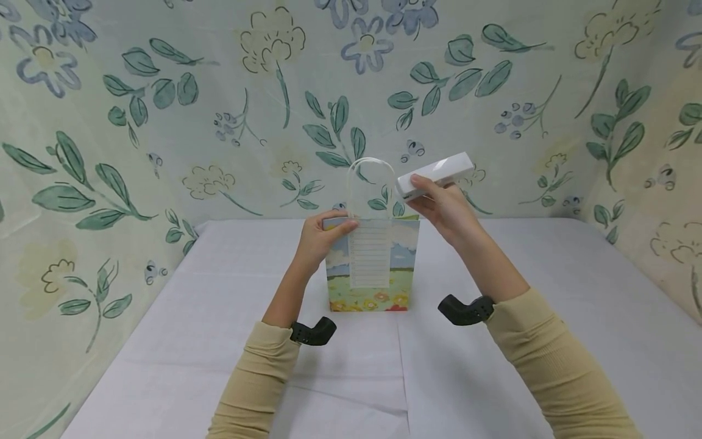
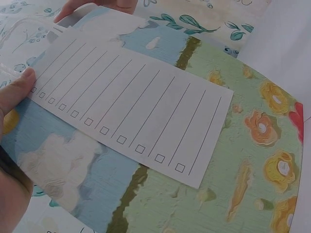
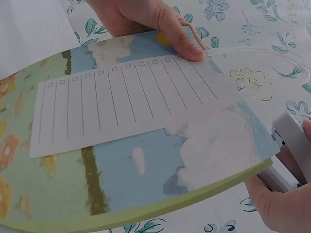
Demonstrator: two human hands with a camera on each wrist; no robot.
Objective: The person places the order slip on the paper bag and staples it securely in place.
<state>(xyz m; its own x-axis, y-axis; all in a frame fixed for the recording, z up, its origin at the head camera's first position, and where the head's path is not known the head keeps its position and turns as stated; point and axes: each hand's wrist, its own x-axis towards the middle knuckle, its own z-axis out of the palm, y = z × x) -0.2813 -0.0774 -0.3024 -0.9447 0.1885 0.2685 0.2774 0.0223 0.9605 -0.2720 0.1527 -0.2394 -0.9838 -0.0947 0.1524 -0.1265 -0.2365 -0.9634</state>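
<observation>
A paper gift bag (image 1: 403, 259) painted with sky, clouds and flowers stands upright on the table. Against its front lies a white checklist sheet (image 1: 370, 256) with ruled lines and small boxes. My left hand (image 1: 320, 241) pinches the bag's top left edge, its thumb on the sheet's upper corner and the fingers behind. In my right hand (image 1: 446, 210) is a white stapler (image 1: 439, 172), held above the bag's top right corner. The right wrist view shows the stapler's two arms (image 3: 293, 141) spread apart, close to the bag's rim.
White cord handles (image 1: 372, 161) arch up from the bag's top. A white cloth covers the table (image 1: 219, 317), with a crease running toward the front. Behind it hangs a floral curtain (image 1: 219, 91). A black wrist camera (image 1: 466, 310) sits on each forearm.
</observation>
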